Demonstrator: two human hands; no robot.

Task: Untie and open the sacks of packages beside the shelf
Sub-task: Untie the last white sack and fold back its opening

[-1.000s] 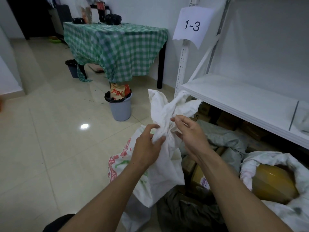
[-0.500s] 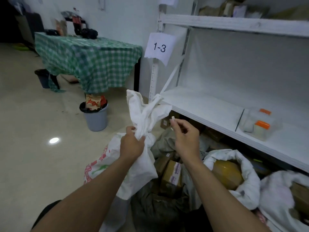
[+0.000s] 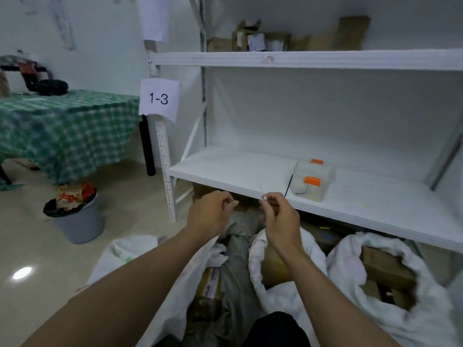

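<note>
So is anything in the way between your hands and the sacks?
Nothing visible is. The left hand and the right hand, which pinches a small white bit, are raised before the shelf edge. The white sacks lie just below them on the floor, with only air between.

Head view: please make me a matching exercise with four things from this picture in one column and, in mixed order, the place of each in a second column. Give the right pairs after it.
Things
1. paper sign "1-3"
2. grey bin
3. clear box with orange caps
4. brown cartons

Places
A. on the lower shelf board
B. on the upper shelf board
C. on the floor beside the checked table
D. on the shelf post

Pairs: 1-D, 2-C, 3-A, 4-B
</note>
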